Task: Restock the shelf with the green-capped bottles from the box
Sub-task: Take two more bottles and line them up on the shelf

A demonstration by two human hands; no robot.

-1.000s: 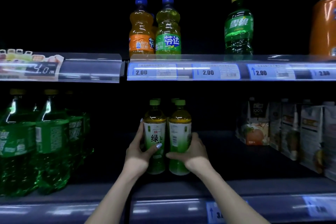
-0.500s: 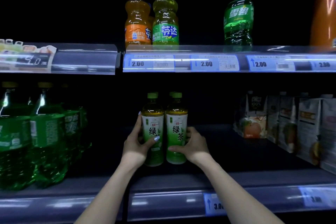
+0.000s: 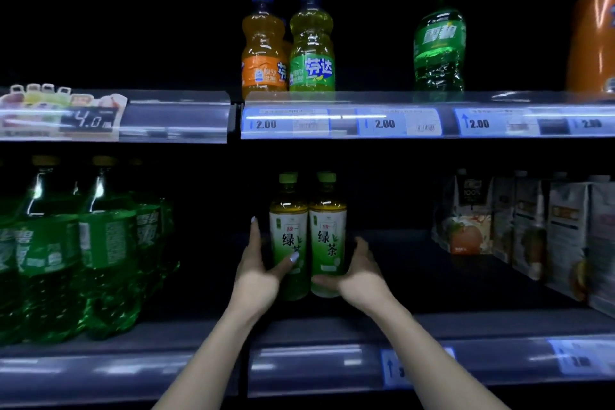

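Note:
Two green-capped tea bottles stand upright side by side on the dark middle shelf [image 3: 432,276], labels facing me. My left hand [image 3: 258,271] grips the left bottle [image 3: 289,230], thumb across its label. My right hand [image 3: 357,271] grips the right bottle [image 3: 327,233] low on its right side. More green caps show just behind them. The box is out of view.
Large green soda bottles [image 3: 100,250] crowd the shelf's left part. Juice cartons [image 3: 532,226] fill its right part. The upper shelf carries an orange soda [image 3: 263,50], a yellow-green soda [image 3: 311,43], a green bottle [image 3: 439,40] and an orange container [image 3: 592,40]. Price rails [image 3: 366,123] edge both shelves.
Both hands have pushed the two tea bottles deeper onto the shelf and turned their labels to the front. The bottles now stand closer together.

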